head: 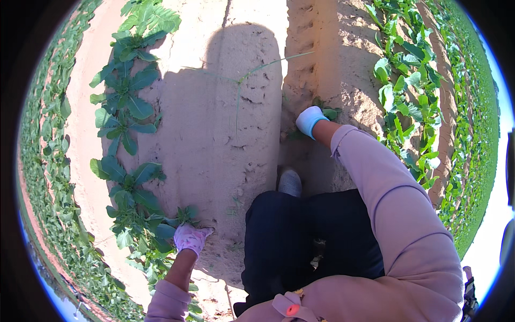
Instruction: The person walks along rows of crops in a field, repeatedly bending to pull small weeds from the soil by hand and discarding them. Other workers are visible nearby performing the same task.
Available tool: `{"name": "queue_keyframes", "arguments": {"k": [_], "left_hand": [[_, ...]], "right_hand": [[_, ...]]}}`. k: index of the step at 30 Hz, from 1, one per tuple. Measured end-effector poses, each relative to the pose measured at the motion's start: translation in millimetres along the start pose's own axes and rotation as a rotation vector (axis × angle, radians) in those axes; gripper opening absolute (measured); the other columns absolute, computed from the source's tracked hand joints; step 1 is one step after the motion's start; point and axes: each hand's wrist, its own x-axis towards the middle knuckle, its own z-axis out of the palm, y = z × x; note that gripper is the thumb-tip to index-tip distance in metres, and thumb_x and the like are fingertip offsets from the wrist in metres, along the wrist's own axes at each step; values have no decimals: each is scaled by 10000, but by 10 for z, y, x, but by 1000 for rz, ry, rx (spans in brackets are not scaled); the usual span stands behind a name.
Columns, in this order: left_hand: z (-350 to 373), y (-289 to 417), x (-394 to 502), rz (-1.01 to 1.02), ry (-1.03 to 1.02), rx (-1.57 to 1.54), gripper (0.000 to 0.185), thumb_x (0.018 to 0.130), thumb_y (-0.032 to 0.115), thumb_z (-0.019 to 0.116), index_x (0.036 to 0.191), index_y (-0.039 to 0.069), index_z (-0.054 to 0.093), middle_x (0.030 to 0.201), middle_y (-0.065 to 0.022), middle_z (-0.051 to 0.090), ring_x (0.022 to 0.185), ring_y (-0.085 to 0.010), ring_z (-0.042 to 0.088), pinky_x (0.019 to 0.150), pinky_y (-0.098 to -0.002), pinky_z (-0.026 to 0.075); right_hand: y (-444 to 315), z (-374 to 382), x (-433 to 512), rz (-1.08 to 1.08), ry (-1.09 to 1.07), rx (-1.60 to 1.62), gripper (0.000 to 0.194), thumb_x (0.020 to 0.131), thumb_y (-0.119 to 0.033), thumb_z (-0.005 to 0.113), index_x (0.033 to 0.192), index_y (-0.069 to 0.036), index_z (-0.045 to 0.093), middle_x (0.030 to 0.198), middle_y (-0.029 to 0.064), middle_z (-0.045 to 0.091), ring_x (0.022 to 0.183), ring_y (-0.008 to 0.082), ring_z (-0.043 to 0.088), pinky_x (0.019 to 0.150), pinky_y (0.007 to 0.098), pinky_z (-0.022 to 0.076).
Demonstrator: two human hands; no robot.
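My left hand, in a patterned pink-and-white glove, is low against the soil beside a small leafy plant at the edge of the left crop row. Leaves and the glove hide what its fingers touch. In the furrow on the right is my right hand, in a white glove with a light blue cuff. Green weed leaves show just past it; its fingers are turned away from view. A thin grass weed with long blades stands on the shaded bed between the hands.
A row of broad-leaved green crop plants runs along the left, another leafy row along the right. My shoe is in the furrow, below my dark-trousered knees. Part of another person shows at the lower right rim.
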Motion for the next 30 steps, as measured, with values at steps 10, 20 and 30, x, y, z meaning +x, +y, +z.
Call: {"name": "queue_keyframes", "arguments": {"k": [10,20,30], "left_hand": [[7,5,-292,45,151,-160,744,686,560,734,1152,-6,609,1164,-193,620,1094,-323,590,935,-392,464],[83,-40,-178,99,223,-176,737,627,516,804,1124,-2,635,1161,-176,632,1074,-302,612,894,-380,498],[286,-124,-434,40,452,-465,684,665,467,774,1129,-7,607,1103,-197,642,1055,-330,610,892,-403,478]], "right_hand": [[13,-429,-929,-86,206,10,223,857,-170,526,972,-77,693,976,151,679,928,339,647,793,426,512],[304,-837,-2380,256,980,463,436,902,-341,542,1243,-69,545,1125,180,624,1042,339,599,884,414,473],[-625,-788,-3204,8,1046,738,344,895,-240,600,1180,-48,596,961,161,690,864,283,673,769,337,506]]}}
